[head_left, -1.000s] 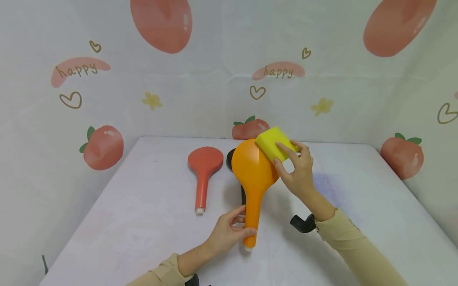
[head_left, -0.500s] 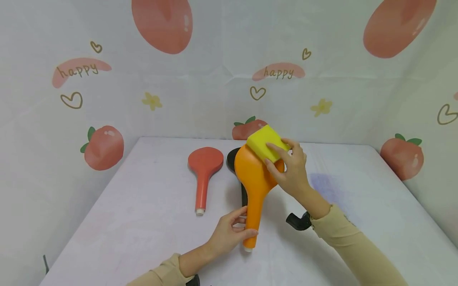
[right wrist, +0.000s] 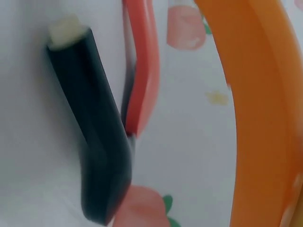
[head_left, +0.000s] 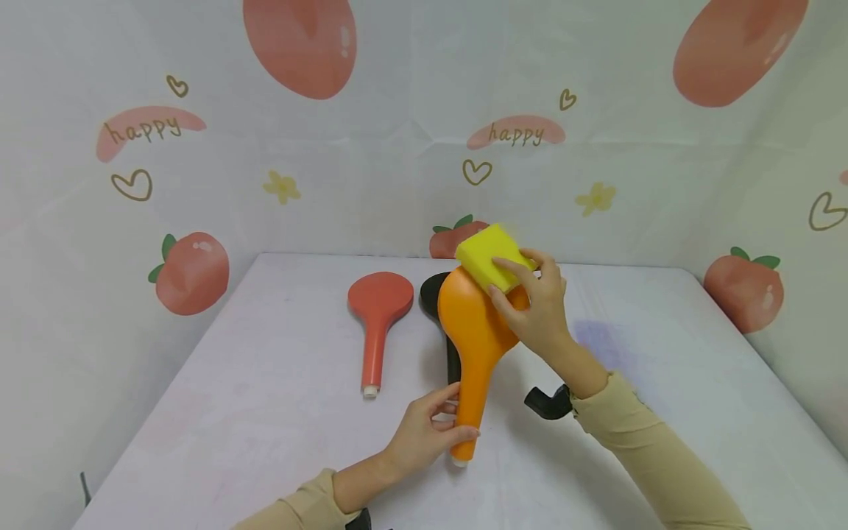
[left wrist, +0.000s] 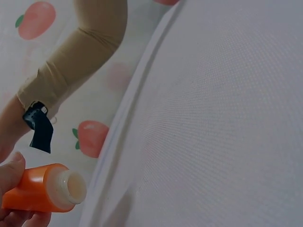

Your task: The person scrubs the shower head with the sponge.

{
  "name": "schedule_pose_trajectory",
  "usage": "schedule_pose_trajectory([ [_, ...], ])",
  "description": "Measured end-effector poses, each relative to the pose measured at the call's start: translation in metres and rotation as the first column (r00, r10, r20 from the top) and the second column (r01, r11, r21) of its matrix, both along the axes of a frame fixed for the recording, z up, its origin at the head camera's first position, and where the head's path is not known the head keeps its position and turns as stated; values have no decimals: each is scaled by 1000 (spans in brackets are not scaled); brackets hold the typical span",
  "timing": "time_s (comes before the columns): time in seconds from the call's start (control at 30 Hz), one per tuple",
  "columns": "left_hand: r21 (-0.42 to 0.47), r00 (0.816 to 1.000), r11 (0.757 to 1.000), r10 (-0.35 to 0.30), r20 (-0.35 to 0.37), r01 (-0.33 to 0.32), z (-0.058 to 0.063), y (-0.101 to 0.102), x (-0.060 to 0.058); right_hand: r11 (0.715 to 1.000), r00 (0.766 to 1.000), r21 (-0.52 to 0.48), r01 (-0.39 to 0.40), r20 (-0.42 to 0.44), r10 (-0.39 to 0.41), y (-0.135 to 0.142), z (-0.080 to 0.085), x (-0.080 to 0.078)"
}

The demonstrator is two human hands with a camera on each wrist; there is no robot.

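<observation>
My left hand (head_left: 422,433) grips an orange shower head (head_left: 473,361) low on its handle, its round head tilted up and to the right. In the left wrist view, the hollow white connector (left wrist: 73,187) sticks out from the handle's end. With spread fingers and thumb, my right hand (head_left: 545,305) holds a yellow sponge (head_left: 482,256) over the upper rim of the orange head, covering part of it. The orange curve (right wrist: 265,104) fills the right side of the right wrist view, where the sponge is out of sight.
A red shower head (head_left: 380,297) lies on the white-covered table (head_left: 265,412), left of the orange one. Beside it lies a black shower head (head_left: 432,296), partly hidden behind the orange. A patterned cloth wall (head_left: 371,162) stands at the back and sides.
My right hand has moved the sponge left and slightly up, from the orange head's right edge to its top. The orange head has shifted slightly right; my left hand keeps its grip.
</observation>
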State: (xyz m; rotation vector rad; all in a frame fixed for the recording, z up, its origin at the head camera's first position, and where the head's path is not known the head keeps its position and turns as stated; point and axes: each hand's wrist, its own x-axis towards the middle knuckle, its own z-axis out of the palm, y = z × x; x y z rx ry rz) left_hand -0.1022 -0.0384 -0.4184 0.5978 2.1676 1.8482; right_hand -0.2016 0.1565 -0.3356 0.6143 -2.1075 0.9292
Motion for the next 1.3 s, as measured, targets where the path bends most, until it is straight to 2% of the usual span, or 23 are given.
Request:
schedule_pose_trajectory([
  [0.13, -11, 1000, 1000, 13, -8, -13, 0, -1, -1, 989, 992, 107, -103, -64, 111, -8, -5, 9],
  [0.23, -8, 1000, 1000, 23, -7, -23, 1, -1, -1, 978, 984, 159, -137, -91, 153, -10, -7, 12],
  [0.3, -7, 1000, 1000, 26, -6, -26, 1, -1, -1, 982, 987, 150, -117, -96, 132, -8, -7, 11],
  [0.47, 0, 1000, 1000, 24, -15, -24, 1, -1, -2, 999, 998, 47, -28, -57, 30, -1, -5, 4],
  [0.57, 2, 1000, 1000, 24, -13, -24, 1, -1, -1, 999, 998, 39, -28, -46, 30, -1, -7, 6],
  [0.7, -1, 1000, 1000, 26, -4, -26, 1, -1, -1, 988, 991, 112, -106, -75, 115, -9, -14, 15],
  [0.83, -21, 999, 999, 33, -41, -34, 1, -1, -2, 951, 964, 245, -191, -138, 229, -15, -22, 26],
  [0.93, -35, 997, 998, 43, -58, -45, 0, -2, -3, 926, 944, 316, -206, -187, 273, -16, -26, 31],
  [1.03, -24, 998, 998, 51, -41, -52, 0, -2, -4, 937, 951, 297, -181, -188, 244, -12, -26, 29],
  [1.2, -16, 998, 997, 69, 1, -69, 1, -2, -3, 982, 986, 153, -106, -115, 124, -3, -25, 21],
  [1.3, -15, 998, 998, 65, 14, -64, 1, -3, -3, 988, 990, 121, -92, -95, 104, -3, -27, 21],
])
